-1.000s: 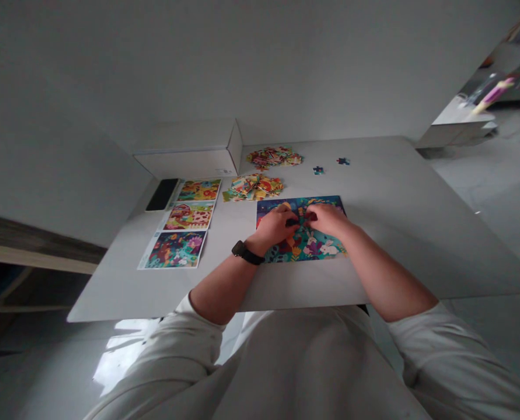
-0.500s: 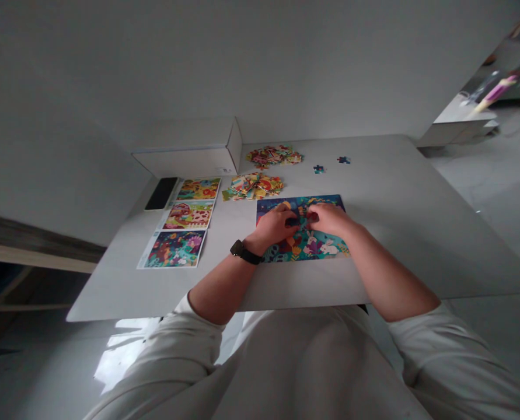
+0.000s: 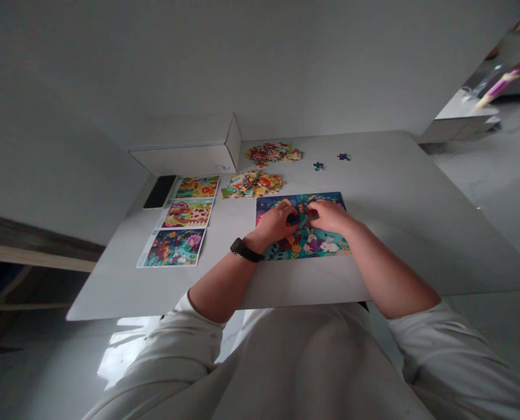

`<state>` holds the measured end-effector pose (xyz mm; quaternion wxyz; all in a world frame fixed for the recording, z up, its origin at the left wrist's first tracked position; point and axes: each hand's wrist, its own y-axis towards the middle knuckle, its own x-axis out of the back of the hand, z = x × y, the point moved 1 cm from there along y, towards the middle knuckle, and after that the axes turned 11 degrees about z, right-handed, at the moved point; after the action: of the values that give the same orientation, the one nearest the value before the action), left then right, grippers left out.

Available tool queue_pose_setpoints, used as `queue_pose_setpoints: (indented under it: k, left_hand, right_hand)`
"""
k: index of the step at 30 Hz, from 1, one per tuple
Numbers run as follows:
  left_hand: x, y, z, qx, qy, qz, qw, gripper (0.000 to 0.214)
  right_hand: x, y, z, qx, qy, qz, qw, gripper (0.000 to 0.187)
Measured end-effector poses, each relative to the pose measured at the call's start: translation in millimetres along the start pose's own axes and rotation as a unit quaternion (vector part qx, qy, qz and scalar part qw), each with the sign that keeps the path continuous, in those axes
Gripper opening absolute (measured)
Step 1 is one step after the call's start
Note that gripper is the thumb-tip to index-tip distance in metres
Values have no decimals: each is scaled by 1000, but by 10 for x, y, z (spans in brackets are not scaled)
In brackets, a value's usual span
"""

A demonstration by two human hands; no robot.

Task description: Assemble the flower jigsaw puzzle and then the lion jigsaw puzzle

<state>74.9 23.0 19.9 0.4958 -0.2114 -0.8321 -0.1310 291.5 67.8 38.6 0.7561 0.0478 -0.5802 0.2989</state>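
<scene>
A colourful jigsaw puzzle (image 3: 307, 249) with white rabbits and plants lies in front of me near the table's front edge, and it looks largely joined. Over its left half, my left hand (image 3: 278, 221) rests with fingers curled down and the thumb bent towards them; a black watch (image 3: 245, 251) is on that wrist. My right hand (image 3: 328, 216) comes in from the right, fingertips bent together on the upper middle of the picture. Only a small gap parts the two hands. What lies under their fingertips is hidden. Beyond the puzzle are two loose dark blue puzzle pieces (image 3: 319, 167).
Two heaps of puzzle pieces, a nearer yellowish heap (image 3: 255, 184) and a farther reddish heap (image 3: 274, 153), lie behind. Three picture sheets (image 3: 176, 248) are lined up at left beside a black phone (image 3: 160, 191). A white box (image 3: 185, 158) stands against the wall.
Both hands stay at almost the same spot on the puzzle, with only slight finger movement. The whole view has shifted a little.
</scene>
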Motion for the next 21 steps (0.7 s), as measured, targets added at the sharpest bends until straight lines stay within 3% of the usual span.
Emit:
queue_pose_setpoints:
  k: [3, 8, 21]
  left_hand:
    - [28, 2, 21, -10, -26, -15, 999, 33]
    - [74, -9, 59, -16, -48, -13, 999, 38]
    - [-15, -1, 1, 5, 41, 19, 999, 51]
  right_hand:
    - [-17, 43, -72, 1, 97, -1, 995, 13]
    - [-48, 130, -211, 12, 281, 33, 959, 7]
    - [-39, 72, -54, -45, 105, 13, 993, 11]
